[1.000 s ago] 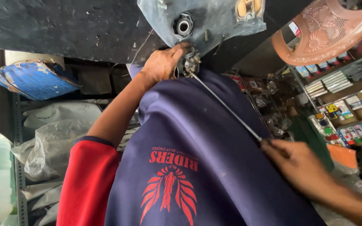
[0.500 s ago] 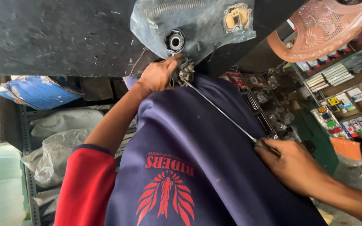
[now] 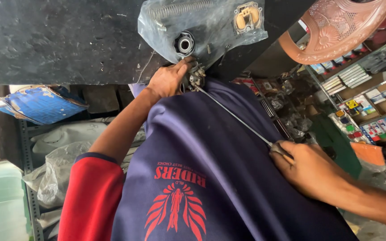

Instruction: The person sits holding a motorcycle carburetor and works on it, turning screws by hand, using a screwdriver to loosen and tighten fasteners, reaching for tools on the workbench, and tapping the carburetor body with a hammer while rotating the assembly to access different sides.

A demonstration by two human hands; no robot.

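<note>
View drops slightly since earlier frame; both hands hold position. Left hand (image 3: 168,80) grips small grey metal fitting (image 3: 196,78) under dark bench (image 3: 59,40); right hand (image 3: 307,167) clenches long thin steel screwdriver (image 3: 233,115), tip seated in fitting. Fastener work looks midway, unfinished.

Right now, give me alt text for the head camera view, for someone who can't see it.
A person's left hand steadies a small metal part at a dark work surface, while the right hand grips a long thin screwdriver whose tip meets that part. A clear plastic bag of parts lies beyond, above a navy and red shirt.
</note>
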